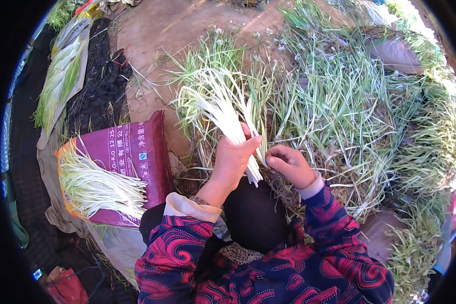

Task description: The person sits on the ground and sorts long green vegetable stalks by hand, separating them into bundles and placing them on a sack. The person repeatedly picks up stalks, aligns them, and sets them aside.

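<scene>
My left hand [233,155] is closed around a bunch of white-stemmed chives [228,121]. Their pale leaves fan out up and to the left, and the bare stem ends stick out below the palm. A looser stalk [256,146] stands apart at the right side of the bunch. My right hand [290,165] is curled, thumb and forefinger pinched at that stalk's lower end. Left of me, a pile of similar white chives [102,186] lies on a purple printed sack [136,152]. A heap of untrimmed green chives [330,102] spreads ahead and to the right.
Further left, more bundled chives [62,79] lie on a sheet beside dark netting [98,83]. Bare soil [155,45] stretches ahead. Bundled greens [421,152] line the right side. A red bag [68,287] is at lower left. Dry roots and leaf scraps [283,190] lie close before me.
</scene>
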Available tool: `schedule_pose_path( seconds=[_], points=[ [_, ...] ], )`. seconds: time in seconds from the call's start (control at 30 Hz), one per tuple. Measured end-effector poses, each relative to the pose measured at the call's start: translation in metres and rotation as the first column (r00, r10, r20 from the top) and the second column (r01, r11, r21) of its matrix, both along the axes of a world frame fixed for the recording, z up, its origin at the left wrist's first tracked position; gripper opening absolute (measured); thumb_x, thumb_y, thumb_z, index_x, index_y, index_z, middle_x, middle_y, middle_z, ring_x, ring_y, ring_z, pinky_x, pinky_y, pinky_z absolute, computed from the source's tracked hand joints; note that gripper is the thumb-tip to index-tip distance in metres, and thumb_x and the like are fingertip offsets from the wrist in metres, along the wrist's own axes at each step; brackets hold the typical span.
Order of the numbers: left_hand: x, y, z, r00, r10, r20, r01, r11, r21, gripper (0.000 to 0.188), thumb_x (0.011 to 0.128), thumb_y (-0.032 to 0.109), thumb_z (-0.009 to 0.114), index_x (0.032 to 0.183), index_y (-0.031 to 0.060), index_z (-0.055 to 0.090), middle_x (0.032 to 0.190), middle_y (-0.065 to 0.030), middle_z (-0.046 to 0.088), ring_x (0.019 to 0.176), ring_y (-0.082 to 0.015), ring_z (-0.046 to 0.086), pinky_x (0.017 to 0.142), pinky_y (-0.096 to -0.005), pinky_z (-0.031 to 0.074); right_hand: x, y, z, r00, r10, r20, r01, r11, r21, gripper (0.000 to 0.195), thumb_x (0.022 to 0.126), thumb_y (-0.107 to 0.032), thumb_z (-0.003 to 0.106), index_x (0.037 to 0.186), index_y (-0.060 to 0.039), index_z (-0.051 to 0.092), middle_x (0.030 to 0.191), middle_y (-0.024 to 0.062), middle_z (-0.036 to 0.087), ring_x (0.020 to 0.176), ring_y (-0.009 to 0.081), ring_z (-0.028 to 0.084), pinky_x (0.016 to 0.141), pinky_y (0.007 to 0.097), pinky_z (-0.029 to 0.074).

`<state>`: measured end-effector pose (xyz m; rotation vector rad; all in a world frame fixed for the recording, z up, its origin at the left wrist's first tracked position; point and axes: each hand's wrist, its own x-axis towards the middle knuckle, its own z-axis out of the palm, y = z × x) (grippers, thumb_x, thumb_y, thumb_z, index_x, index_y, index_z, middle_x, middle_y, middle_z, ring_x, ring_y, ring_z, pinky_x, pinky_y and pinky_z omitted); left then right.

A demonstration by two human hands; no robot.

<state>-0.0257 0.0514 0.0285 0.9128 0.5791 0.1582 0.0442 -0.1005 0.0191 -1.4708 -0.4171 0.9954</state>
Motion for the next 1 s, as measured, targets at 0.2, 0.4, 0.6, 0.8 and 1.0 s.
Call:
schedule_pose_path(
  seconds=[0.2,0.4,0.6,0.8,1.0],
  points=[
    [0.001,0.000,0.001,0.996,0.074,0.057,-0.074,0.997,-0.013,0.016,0.077,0.002,0.060,0.082,0.0078,0.046,0.075,-0.0018,0.053,0.066,-0.0100,0.053,0.059,-0.0221,0.043,-0.006,0.031,-0.002,0.974,-0.212,-0.082,0.218,0.972,0.087,0.009,0.082,-0.011,0.057,0.085,-0.0066,0.049,0.071,-0.0018,0.051,0.062,0.0056,0.046,0.057,0.0202,0.039],
    [0.000,0.026,0.009,0.921,0.389,0.033,-0.383,0.916,-0.117,0.019,0.078,-0.001,0.057,0.085,0.0088,0.042,0.079,-0.0055,0.054,0.071,-0.0169,0.059,0.059,-0.0256,0.047,0.008,-0.016,0.001,0.833,-0.186,-0.521,0.452,0.771,0.448,0.005,0.087,-0.016,0.044,0.084,-0.0116,0.045,0.054,-0.0032,0.036,0.046,0.0093,0.032,0.047,0.0238,0.027],
    [0.002,0.034,0.014,0.934,0.354,0.034,-0.353,0.935,-0.043,0.020,0.077,-0.002,0.058,0.085,0.0077,0.043,0.080,-0.0058,0.053,0.073,-0.0180,0.059,0.059,-0.0253,0.047,0.033,-0.116,-0.014,0.971,-0.186,-0.147,0.166,0.976,-0.138,0.017,0.087,-0.019,0.041,0.080,-0.0061,0.047,0.049,-0.0013,0.038,0.041,0.0076,0.033,0.042,0.0216,0.028],
    [-0.003,0.027,0.011,0.996,0.071,0.047,-0.069,0.997,-0.043,0.021,0.076,0.001,0.060,0.087,0.0079,0.043,0.079,-0.0038,0.054,0.072,-0.0172,0.060,0.058,-0.0255,0.049,0.038,-0.039,0.016,0.922,0.081,0.378,-0.059,0.996,-0.069,0.043,0.080,-0.020,0.054,0.119,-0.0035,0.044,0.114,0.0101,0.047,0.102,0.0173,0.046,0.082,0.0301,0.040],
    [-0.002,0.042,0.026,0.986,0.151,0.075,-0.146,0.987,-0.067,0.020,0.077,0.000,0.058,0.089,0.0075,0.043,0.079,-0.0056,0.054,0.072,-0.0172,0.060,0.058,-0.0242,0.049,0.019,0.029,0.012,0.863,0.504,-0.017,-0.501,0.861,0.089,0.035,0.083,-0.027,0.052,0.106,-0.0012,0.048,0.081,0.0010,0.050,0.075,0.0104,0.047,0.068,0.0243,0.039]
  ],
)
